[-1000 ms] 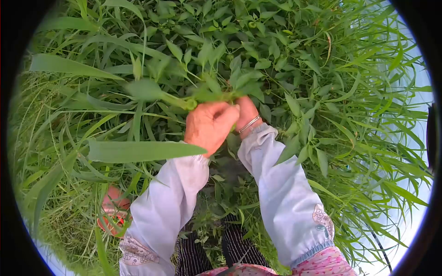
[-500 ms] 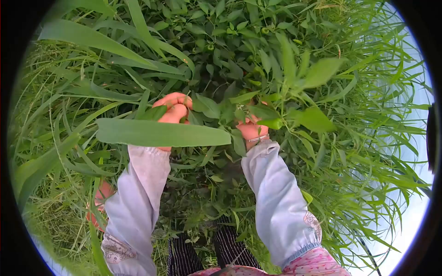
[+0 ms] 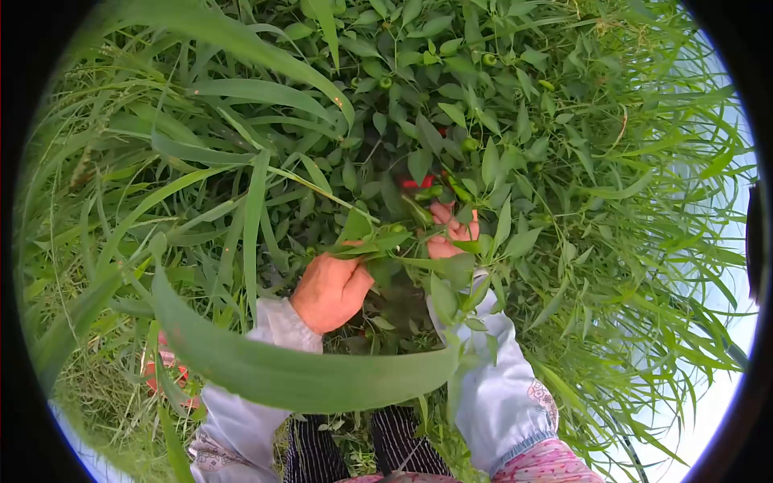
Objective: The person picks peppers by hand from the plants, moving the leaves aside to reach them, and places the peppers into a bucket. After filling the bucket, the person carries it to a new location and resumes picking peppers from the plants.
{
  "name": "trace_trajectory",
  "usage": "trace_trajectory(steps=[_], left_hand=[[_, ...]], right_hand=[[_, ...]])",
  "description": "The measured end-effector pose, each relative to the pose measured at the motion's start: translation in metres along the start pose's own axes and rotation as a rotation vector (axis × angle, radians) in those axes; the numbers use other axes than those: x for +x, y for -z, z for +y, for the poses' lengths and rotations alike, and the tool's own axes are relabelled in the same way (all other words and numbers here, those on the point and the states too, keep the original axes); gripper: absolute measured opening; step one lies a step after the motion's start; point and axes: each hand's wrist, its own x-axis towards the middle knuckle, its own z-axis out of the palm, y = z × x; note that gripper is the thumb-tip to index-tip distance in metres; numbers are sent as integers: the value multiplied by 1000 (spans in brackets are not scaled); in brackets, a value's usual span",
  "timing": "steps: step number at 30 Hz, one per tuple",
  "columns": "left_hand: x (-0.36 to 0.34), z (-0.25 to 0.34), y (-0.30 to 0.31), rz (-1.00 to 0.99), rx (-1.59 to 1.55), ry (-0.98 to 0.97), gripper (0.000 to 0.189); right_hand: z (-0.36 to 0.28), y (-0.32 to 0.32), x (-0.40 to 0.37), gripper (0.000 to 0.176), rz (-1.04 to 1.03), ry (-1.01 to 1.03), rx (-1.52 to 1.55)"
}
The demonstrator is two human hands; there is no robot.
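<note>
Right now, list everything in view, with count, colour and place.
pepper plant: one, green leaves, centre and top
green peppers: several, small, among the upper leaves
red pepper: one seen, red, partly hidden, just above the right hand
grass: many long green blades, all around
broad blade: one, green, across the foreground
red object: one, low left behind grass, kind unclear
sky: pale, right edge
trousers: dark striped, bottom centre
sleeves: two, pale blue
left hand: grip shut on leafy stem
right hand: among leaves, grip unclear
</note>
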Motion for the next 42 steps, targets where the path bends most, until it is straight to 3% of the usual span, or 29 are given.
trace_trajectory(steps=[1,2,4,5,6,8,9,11,14,16,18,21,23,24,26,28,30,32,33,36,37,40,41,42], left_hand=[[-5,7,9,-109,43,137,23],[-14,-1,9,-103,157,15,21],[-19,3,7,-87,382,-228,18],[-25,10,4,-166,379,-23,13],[-29,7,-3,-132,340,3,12],[-39,1,-18,-85,212,48,12],[-40,1,-22,-72,123,67,13],[-43,0,-24,-117,237,-1,17],[-55,-10,-28,-179,159,34,23],[-49,6,-25,-317,293,120,28],[-27,60,-10,-559,696,227,36],[-27,3,-23,105,615,-117,40],[-4,4,-20,250,621,-194,39],[12,21,-19,190,586,-146,38],[29,30,-26,97,624,-98,37],[38,14,-41,20,774,-102,36],[28,-16,-53,85,804,-188,28],[20,12,-51,11,707,-58,23],[13,15,-57,58,630,-23,17],[0,30,-63,81,615,44,14],[0,35,-61,9,513,156,15],[-3,36,-51,0,323,286,14],[-3,38,-48,-32,387,274,16],[-1,43,-42,-107,392,283,19]], right_hand=[[-1,-19,2,24,38,3,-59],[0,-31,3,23,75,6,-117],[6,-23,0,22,538,224,-422],[5,-20,-1,21,540,224,-406],[5,-18,-1,21,543,223,-390],[-2,-20,1,19,86,8,-28],[-2,-18,1,19,37,-7,-9],[-1,-17,-7,19,326,86,-101],[-4,-11,-2,31,-36,-2,-9],[-8,4,-2,48,-218,-47,11],[-7,8,-1,53,-311,-58,59],[-4,-7,-4,30,-65,-36,281],[-4,-10,-10,23,179,23,239],[-4,-5,-13,23,283,70,102],[-2,-7,-12,23,266,100,-54],[2,-18,-4,23,91,79,-67],[4,-19,1,21,54,69,-45],[2,-12,-4,18,186,59,-330],[-4,-5,-7,17,295,48,-635],[22,-2,-7,21,335,195,-402],[26,1,-7,28,332,262,-648],[16,5,2,29,206,42,-634],[21,8,1,30,195,91,-673],[16,12,4,32,121,1,-498]])
